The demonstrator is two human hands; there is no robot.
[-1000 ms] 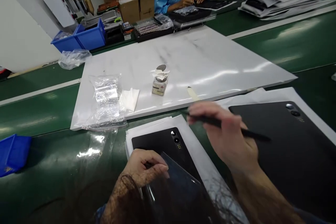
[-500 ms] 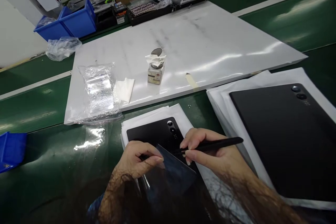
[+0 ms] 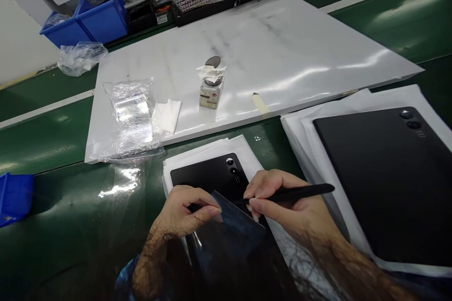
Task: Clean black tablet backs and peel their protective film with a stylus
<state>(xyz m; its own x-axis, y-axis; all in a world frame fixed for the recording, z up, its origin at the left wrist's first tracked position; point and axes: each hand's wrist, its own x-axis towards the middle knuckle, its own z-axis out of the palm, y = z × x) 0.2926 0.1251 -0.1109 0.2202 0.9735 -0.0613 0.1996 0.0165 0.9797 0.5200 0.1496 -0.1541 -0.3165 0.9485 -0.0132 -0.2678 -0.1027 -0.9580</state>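
A black tablet back cover [image 3: 205,174] with camera lenses lies on a stack of white sheets [image 3: 212,148] near the front. My left hand [image 3: 183,211] pinches the lifted corner of a clear protective film [image 3: 233,230] over that cover. My right hand [image 3: 286,207] grips a thin black stylus-like tool [image 3: 300,192], its tip at the film's raised edge. A second, larger black back cover [image 3: 384,178] rests on white sheets to the right.
A white marble-look board [image 3: 282,47] lies across the green belt [image 3: 63,136], carrying a small jar [image 3: 211,89], a white wipe [image 3: 166,116] and a clear plastic bag [image 3: 132,117]. Blue bins [image 3: 95,21] and boxes stand at the back; another blue bin [image 3: 14,197] sits left.
My right hand came down from mid-air with the tool to the film's edge and has held there. The view tilted downward, so the person at the back left the frame.
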